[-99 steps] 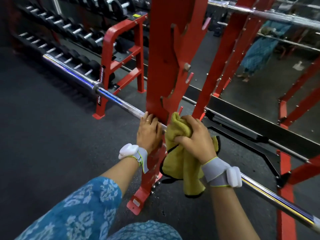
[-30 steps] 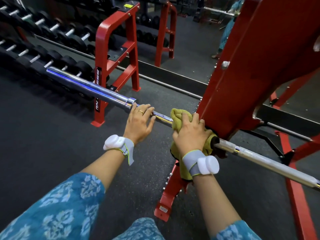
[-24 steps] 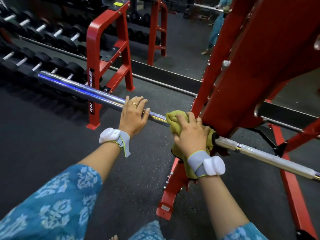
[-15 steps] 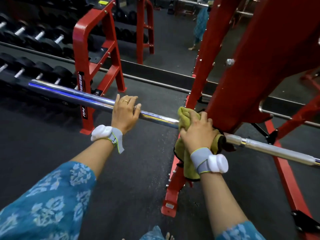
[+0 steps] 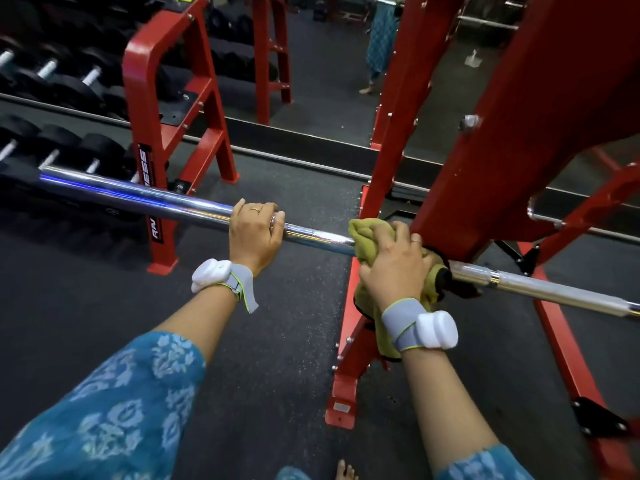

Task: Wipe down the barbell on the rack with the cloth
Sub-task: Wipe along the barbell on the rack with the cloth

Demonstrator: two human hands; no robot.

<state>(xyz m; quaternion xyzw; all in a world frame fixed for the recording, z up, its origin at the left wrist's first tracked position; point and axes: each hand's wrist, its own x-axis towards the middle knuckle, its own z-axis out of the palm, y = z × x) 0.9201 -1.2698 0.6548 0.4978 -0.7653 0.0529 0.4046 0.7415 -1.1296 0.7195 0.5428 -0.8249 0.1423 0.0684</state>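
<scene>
A chrome barbell (image 5: 145, 199) runs from the left edge across to the right, resting on a red rack (image 5: 498, 140). My left hand (image 5: 254, 232) is wrapped over the bar where the thick sleeve meets the thinner shaft. A yellow-green cloth (image 5: 362, 233) is bunched around the shaft just left of the rack upright, and my right hand (image 5: 393, 268) is closed on it, pressing it onto the bar. Part of the cloth hangs below my wrist. The bar under the cloth is hidden.
A red dumbbell stand (image 5: 162, 109) with rows of black dumbbells (image 5: 69, 147) fills the left background. A mirror behind the rack reflects a person in blue (image 5: 379, 43). Dark rubber floor (image 5: 104, 306) lies below; a bare foot (image 5: 344, 471) shows at the bottom.
Three seconds ago both hands sat close together by the upright. Since then my left hand slid left along the bar, while my right hand stays gripping the cloth by the upright.
</scene>
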